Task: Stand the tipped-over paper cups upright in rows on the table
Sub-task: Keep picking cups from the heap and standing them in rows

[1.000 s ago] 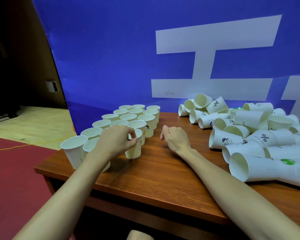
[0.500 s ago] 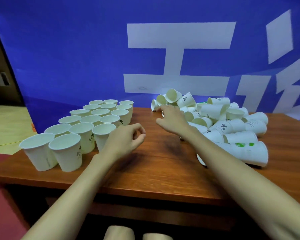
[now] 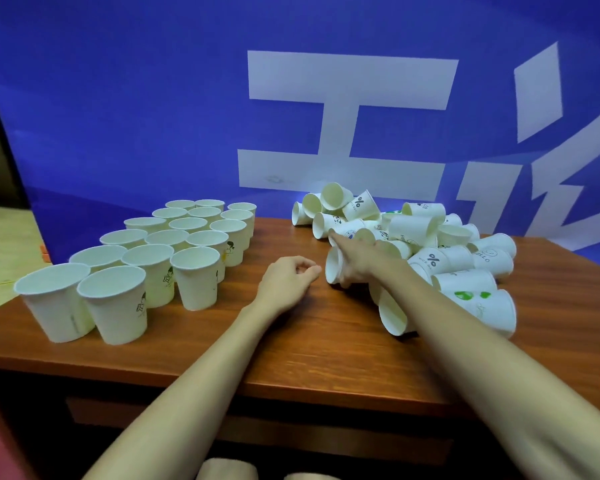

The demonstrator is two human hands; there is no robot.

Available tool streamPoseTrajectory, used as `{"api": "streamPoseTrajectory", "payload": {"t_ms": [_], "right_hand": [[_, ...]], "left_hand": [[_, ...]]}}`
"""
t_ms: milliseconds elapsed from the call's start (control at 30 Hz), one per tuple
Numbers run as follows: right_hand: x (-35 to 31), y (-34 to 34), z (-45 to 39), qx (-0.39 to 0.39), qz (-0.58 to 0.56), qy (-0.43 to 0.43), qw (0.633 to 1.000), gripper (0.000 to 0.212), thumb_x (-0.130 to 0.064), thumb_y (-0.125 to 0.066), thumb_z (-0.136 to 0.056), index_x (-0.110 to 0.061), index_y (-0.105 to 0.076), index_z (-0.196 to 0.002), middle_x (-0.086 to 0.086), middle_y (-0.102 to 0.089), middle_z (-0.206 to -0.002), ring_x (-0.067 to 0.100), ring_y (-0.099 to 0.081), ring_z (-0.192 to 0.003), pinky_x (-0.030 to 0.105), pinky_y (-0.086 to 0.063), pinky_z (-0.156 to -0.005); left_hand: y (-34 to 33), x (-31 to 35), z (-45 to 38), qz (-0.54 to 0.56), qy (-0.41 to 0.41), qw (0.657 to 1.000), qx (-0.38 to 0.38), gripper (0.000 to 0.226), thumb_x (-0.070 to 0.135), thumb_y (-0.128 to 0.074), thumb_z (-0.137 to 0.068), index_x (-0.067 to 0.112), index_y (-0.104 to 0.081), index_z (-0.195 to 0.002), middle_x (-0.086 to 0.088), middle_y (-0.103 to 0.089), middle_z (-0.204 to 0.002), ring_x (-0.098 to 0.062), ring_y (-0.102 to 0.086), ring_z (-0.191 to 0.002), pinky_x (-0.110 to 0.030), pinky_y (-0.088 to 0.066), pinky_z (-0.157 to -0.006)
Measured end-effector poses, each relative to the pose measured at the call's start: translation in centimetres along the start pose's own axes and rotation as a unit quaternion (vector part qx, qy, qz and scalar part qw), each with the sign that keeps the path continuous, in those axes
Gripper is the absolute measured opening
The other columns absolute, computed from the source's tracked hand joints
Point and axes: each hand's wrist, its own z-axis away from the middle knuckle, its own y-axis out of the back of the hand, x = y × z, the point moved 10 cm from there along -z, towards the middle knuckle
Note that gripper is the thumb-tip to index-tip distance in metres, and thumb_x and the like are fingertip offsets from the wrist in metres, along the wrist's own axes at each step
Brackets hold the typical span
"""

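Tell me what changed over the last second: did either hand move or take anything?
The left hand let go of the upright cup at the front of the rows and now rests loosely curled and empty on the table. The right hand reached from the table's middle into the pile and closed on a tipped cup at its near edge. The rows stayed put.

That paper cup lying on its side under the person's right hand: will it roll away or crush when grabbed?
The tipped cup lies on its round side on the smooth wooden table, so a nudge would probably roll it in a curve. It looks thin, empty paper: likely very light and easily dented by a hard squeeze. The right hand rests on it, which should steady it.
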Motion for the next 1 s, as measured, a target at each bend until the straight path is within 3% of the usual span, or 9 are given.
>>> {"api": "streamPoseTrajectory", "payload": {"t_ms": [133,300,367,433,567,700,800,1000], "right_hand": [[-3.1,0.6,-0.1,0.036,-0.022,0.088,0.995,0.105,-0.036,-0.078,-0.069,-0.029,-0.011,-0.150,0.012,-0.046,-0.123,0.036,-0.036,-0.127,0.045,-0.034,-0.103],[-4.8,-0.6,-1.8,0.029,0.002,0.105,0.994,0.129,-0.050,-0.072,-0.044,-0.047,0.008,-0.145,0.021,-0.042,-0.134,0.042,-0.034,-0.130,0.058,-0.035,-0.101],[-4.7,-0.7,-2.1,0.032,0.008,0.110,0.993,0.127,-0.046,-0.076,-0.050,-0.043,0.006,-0.147,0.022,-0.039,-0.135,0.043,-0.034,-0.129,0.056,-0.034,-0.104],[-4.3,-0.2,-1.8,0.046,0.010,0.111,0.993,0.121,-0.038,-0.079,-0.059,-0.037,-0.001,-0.151,0.020,-0.041,-0.134,0.039,-0.039,-0.126,0.049,-0.034,-0.105],[-2.3,0.3,-2.1,0.076,0.022,0.095,0.992,0.105,-0.032,-0.078,-0.070,-0.025,-0.013,-0.152,0.009,-0.050,-0.130,0.031,-0.043,-0.120,0.039,-0.038,-0.092],[-0.8,1.5,-2.6,0.115,-0.022,0.057,0.991,0.079,-0.026,-0.054,-0.089,-0.017,-0.010,-0.154,0.010,-0.029,-0.152,0.040,-0.040,-0.126,0.042,-0.035,-0.101],[-1.7,2.2,-2.3,0.140,-0.014,0.055,0.989,0.067,-0.019,-0.047,-0.091,-0.017,-0.018,-0.151,0.013,-0.021,-0.153,0.041,-0.035,-0.127,0.045,-0.035,-0.099],[-5.5,2.2,-0.9,0.170,-0.031,0.126,0.977,0.057,-0.010,-0.046,-0.088,-0.018,-0.039,-0.144,0.009,-0.038,-0.144,0.036,-0.035,-0.126,0.045,-0.036,-0.099]], "left_hand": [[-0.4,0.2,0.0,0.039,0.010,0.999,0.013,0.018,0.043,-0.063,-0.086,0.029,-0.074,-0.087,0.000,-0.068,-0.062,-0.014,-0.062,-0.055,-0.036,-0.054,-0.068],[0.8,-0.8,-0.1,0.007,0.040,0.998,0.048,0.010,0.029,-0.065,-0.080,0.032,-0.073,-0.073,0.010,-0.067,-0.062,-0.012,-0.064,-0.067,-0.037,-0.055,-0.074],[1.3,-1.5,-0.1,-0.003,0.060,0.997,0.052,0.012,0.027,-0.064,-0.079,0.031,-0.073,-0.073,0.009,-0.068,-0.063,-0.014,-0.066,-0.069,-0.038,-0.056,-0.074],[2.0,-1.9,-0.1,-0.016,0.077,0.994,0.072,0.010,0.031,-0.062,-0.074,0.030,-0.071,-0.070,0.008,-0.068,-0.066,-0.016,-0.066,-0.072,-0.039,-0.056,-0.075],[4.4,-2.1,0.2,-0.048,0.089,0.985,0.137,0.009,0.034,-0.061,-0.069,0.025,-0.062,-0.068,0.004,-0.068,-0.071,-0.021,-0.064,-0.077,-0.032,-0.051,-0.069],[6.7,-0.5,0.5,-0.088,0.053,0.980,0.172,0.005,0.030,-0.061,-0.075,0.027,-0.064,-0.077,0.005,-0.064,-0.074,-0.020,-0.060,-0.076,-0.029,-0.039,-0.060],[7.9,0.8,0.7,-0.120,0.039,0.975,0.181,0.013,0.029,-0.061,-0.078,0.029,-0.069,-0.087,0.008,-0.064,-0.078,-0.017,-0.058,-0.078,-0.028,-0.039,-0.061],[10.1,2.1,1.6,-0.163,0.018,0.970,0.178,0.013,0.028,-0.059,-0.078,0.032,-0.070,-0.084,0.009,-0.068,-0.076,-0.014,-0.062,-0.080,-0.031,-0.051,-0.066]]}}
